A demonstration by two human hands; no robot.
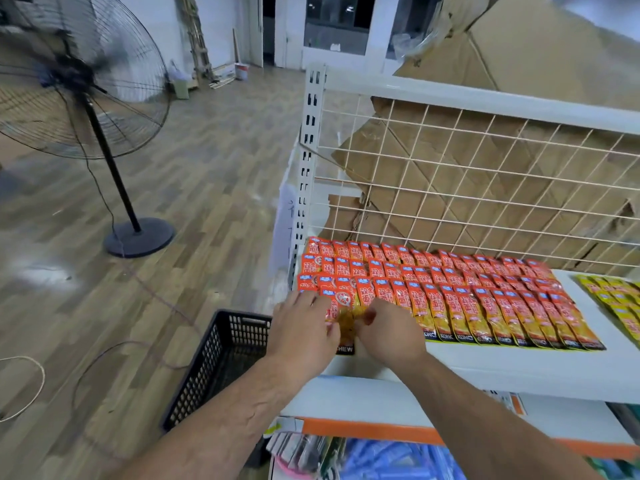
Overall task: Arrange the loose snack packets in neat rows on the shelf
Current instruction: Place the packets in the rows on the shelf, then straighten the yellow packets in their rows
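- White metal makes up the shelf (519,362), which fills the right half; it has a wire mesh (485,150) back with flattened cardboard (519,81) behind.
- A black fan (79,81) stands on the wood floor at far left, well apart from the shelf.
- A black crate (214,362) sits on the floor just beside the shelf's left end, under our left forearm.
- Four overlapping rows of red packets (450,292) lie on the shelf, running from the left post towards the right. Yellow packets (620,306) form a separate block at the far right.
- We judge the step in hand to be filling the left end of the front row.
- The next move calls for laying one packet flat, overlapping its neighbour, its bottom level with the row.
- Our left hand (304,330) rests palm down at that end, fingers straight and spread on the packets, gripping nothing we can see.
- Our right hand (391,336) is just beside it, fingers curled, pinching the packet (346,320) by its clear lower part, near the shelf's front edge.
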